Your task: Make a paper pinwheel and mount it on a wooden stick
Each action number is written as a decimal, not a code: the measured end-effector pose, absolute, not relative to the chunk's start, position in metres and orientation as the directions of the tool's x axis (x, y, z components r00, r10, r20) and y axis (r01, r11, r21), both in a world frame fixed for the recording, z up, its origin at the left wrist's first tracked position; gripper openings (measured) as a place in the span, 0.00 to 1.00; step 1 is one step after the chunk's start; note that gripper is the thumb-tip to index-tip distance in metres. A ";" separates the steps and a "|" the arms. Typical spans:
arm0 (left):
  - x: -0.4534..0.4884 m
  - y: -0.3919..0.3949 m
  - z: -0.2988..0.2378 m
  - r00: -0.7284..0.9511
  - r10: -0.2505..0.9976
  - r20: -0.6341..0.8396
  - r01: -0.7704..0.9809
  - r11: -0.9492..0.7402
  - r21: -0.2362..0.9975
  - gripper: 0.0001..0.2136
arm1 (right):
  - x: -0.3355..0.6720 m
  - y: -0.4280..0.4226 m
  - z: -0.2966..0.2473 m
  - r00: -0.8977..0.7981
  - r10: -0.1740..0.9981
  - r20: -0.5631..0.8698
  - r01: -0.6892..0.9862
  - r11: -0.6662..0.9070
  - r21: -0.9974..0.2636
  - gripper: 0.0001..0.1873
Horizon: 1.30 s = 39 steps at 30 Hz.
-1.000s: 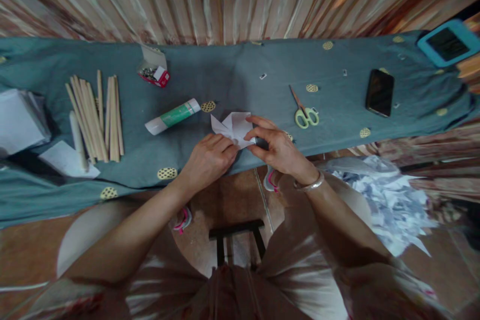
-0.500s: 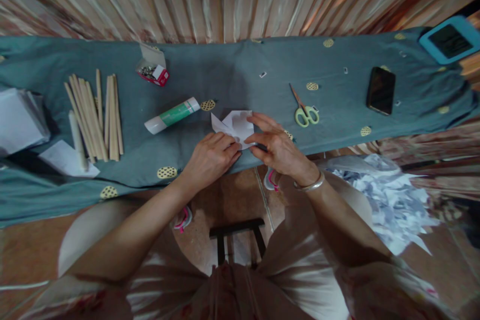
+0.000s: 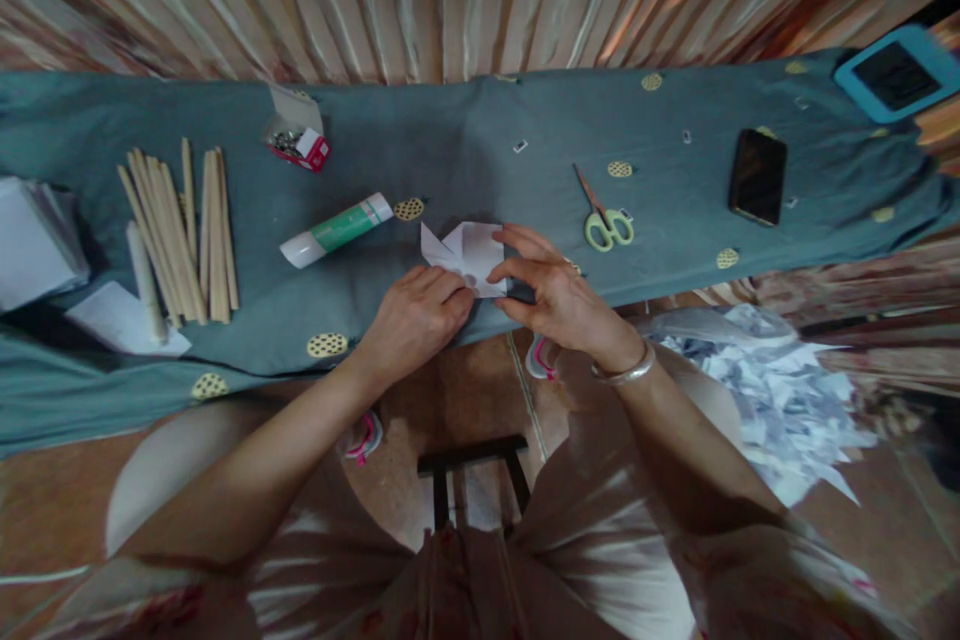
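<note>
A small white paper pinwheel (image 3: 481, 248) with folded flaps lies at the front edge of the cloth-covered table, between my two hands. My left hand (image 3: 420, 313) is closed on its lower left part, fingers curled and pressing near the centre. At the right side, my right hand (image 3: 551, 290) holds the paper's edge with bent fingers, the thumb low and the fingertips over the top. My left fingers hide part of the lower folds. A green and white glue stick (image 3: 337, 230) lies left of the paper, and scissors (image 3: 604, 220) with light green handles lie to the right.
Wooden sticks (image 3: 169, 235), a white candle-like stick (image 3: 146, 282) and stacked white paper (image 3: 37, 245) lie at the left. Behind the glue stick stands an opened red box (image 3: 304, 145) of small metal pieces. A phone (image 3: 759, 177) lies right; paper scraps (image 3: 772, 410) are heaped below.
My right fingers have shifted slightly on the paper's right edge, and the paper's right part looks flatter. Both hands stay on it. The whole view has moved a little.
</note>
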State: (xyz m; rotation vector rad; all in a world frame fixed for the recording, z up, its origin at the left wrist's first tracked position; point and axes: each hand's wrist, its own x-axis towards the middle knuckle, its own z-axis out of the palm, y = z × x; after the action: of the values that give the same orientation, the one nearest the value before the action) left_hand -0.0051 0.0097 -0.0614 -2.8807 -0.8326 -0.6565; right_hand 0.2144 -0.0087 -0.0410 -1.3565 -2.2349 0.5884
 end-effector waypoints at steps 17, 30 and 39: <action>-0.013 0.001 -0.062 0.752 0.484 0.447 0.498 -0.862 0.096 0.07 | 0.200 -0.002 -0.054 -0.284 0.942 0.177 0.649 0.325 -0.688 0.04; -0.013 0.001 -0.066 0.732 0.515 0.446 0.456 -0.857 0.242 0.08 | 0.196 0.000 -0.063 -0.246 0.951 0.187 0.712 0.308 -0.631 0.04; -0.011 0.004 -0.071 0.700 0.542 0.465 0.470 -0.840 0.271 0.09 | 0.191 -0.002 -0.064 -0.193 0.961 0.198 0.743 0.275 -0.610 0.06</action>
State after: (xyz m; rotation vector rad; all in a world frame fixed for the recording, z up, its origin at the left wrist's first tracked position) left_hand -0.0113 0.0036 -0.0712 -3.0168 -0.9021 -0.8938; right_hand 0.1907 -0.0021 -0.0638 -1.5284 -2.0039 0.5206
